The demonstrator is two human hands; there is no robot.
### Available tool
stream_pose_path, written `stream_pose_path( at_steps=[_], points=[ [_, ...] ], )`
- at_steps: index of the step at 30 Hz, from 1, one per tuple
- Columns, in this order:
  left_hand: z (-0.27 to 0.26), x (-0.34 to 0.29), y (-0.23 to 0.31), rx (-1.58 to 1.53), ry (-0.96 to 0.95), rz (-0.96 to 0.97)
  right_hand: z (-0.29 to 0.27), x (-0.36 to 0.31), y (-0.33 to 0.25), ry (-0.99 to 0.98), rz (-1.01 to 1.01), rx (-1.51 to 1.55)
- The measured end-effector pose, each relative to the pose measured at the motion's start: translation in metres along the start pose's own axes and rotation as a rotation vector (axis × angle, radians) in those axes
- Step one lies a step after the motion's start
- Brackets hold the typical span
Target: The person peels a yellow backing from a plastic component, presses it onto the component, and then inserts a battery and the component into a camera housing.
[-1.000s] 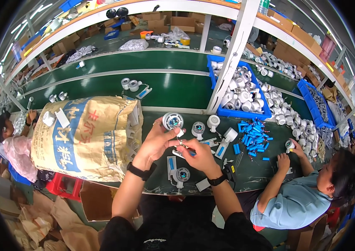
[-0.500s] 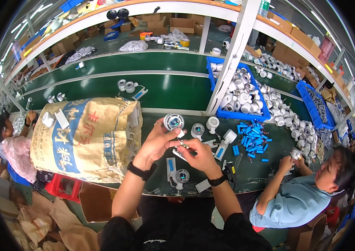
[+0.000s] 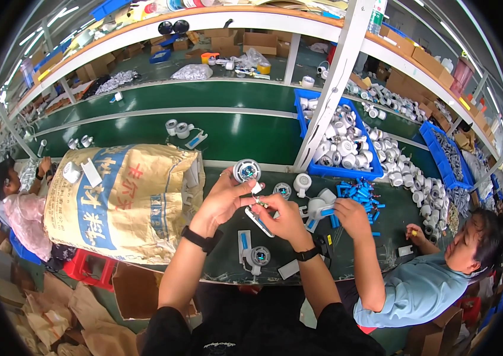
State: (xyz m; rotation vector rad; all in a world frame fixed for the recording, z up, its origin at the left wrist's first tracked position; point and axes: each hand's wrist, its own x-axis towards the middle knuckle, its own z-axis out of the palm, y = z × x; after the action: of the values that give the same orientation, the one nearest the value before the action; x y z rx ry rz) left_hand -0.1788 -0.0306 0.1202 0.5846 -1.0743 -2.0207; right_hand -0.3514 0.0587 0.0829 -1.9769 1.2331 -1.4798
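Observation:
My left hand (image 3: 220,204) is closed around a white round housing (image 3: 246,170) with a circuit board showing inside. My right hand (image 3: 286,216), close beside it, pinches a small green part (image 3: 261,204), apparently a circuit board with thin wires. Fingertips of both hands meet at this part. Below them lies a long white handle shell (image 3: 259,221), partly covered by the right hand. Nearer me on the bench rests another round housing (image 3: 259,256), attached to a handle holding a blue cylindrical cell (image 3: 243,240). Two more white round housings (image 3: 302,183) (image 3: 283,190) stand beyond my right hand.
A co-worker's hand (image 3: 351,217) reaches in from the right, at a white unit (image 3: 322,204) beside a pile of blue cells (image 3: 359,193). A blue crate (image 3: 346,170) of white housings stands behind. At left lies a large woven sack (image 3: 121,202); a post (image 3: 331,89) rises ahead.
The co-worker's arm has stretched left toward the white unit near my right hand. My own hands hold nearly the same place and grip; the view has shifted slightly.

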Motion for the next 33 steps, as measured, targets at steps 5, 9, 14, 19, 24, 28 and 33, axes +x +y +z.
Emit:
stream_pose_path(
  at_steps=[5,9,14,19,24,28,33],
  points=[
    [-0.018,0.026,0.013,0.031,-0.021,0.019,0.009,0.027,0.016,0.034,0.004,-0.003],
    [-0.033,0.057,0.025,0.012,-0.018,-0.025,0.017,0.051,0.033,0.082,0.017,0.042],
    [-0.055,0.105,0.04,0.026,-0.068,-0.05,0.019,0.09,0.057,0.055,0.092,0.099],
    [-0.074,0.174,0.041,0.032,0.052,-0.017,0.024,0.136,0.106,0.171,0.221,-0.025],
    [-0.133,0.26,0.016,-0.077,0.056,-0.014,0.054,0.182,0.183,0.293,0.377,-0.192],
    [-0.17,0.308,-0.013,-0.188,0.116,0.021,0.077,0.2,0.255,0.355,0.432,-0.159],
    [-0.217,0.347,-0.042,-0.133,0.289,-0.012,0.067,0.2,0.253,0.424,0.298,-0.461]
  ],
)
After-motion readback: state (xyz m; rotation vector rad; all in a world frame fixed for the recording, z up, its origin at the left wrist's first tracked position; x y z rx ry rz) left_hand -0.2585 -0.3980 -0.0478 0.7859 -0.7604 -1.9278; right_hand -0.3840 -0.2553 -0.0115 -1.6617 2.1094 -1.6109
